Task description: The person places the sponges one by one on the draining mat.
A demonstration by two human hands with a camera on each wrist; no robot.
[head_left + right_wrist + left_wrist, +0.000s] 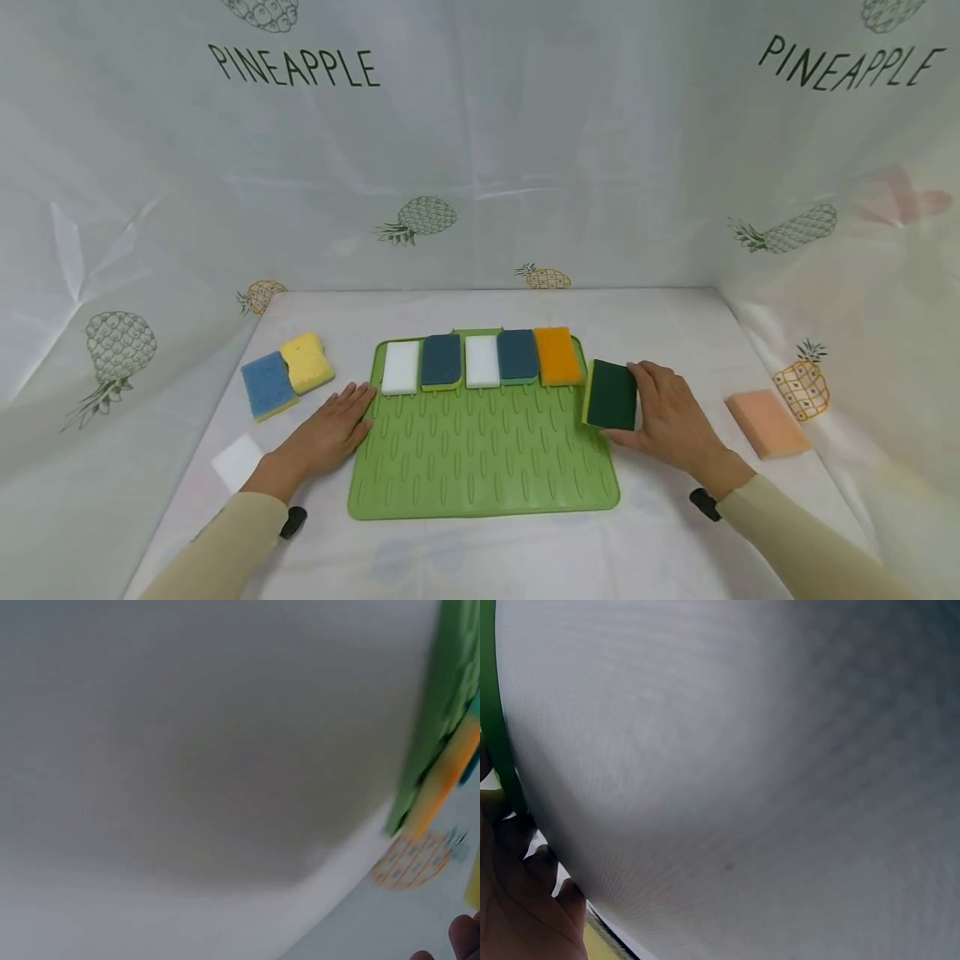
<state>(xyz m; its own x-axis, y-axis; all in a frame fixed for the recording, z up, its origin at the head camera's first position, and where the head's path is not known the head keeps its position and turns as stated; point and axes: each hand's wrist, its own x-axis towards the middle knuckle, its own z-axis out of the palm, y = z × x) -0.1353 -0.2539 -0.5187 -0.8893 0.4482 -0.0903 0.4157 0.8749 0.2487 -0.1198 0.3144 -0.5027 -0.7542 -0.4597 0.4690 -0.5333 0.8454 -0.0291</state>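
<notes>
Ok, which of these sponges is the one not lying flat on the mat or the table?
The dark green sponge with a yellow edge, at the mat's right edge. The right hand grips it; the others all lie untouched.

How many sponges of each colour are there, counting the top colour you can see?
White sponges: 3
Dark blue sponges: 2
Orange sponge: 1
Dark green sponge, held by the right hand: 1
Light blue sponge: 1
Yellow sponge: 1
Pink sponge: 1
Total: 10

Bright even light, soft shadows, wide-angle bending, both wrist views blurred
</notes>
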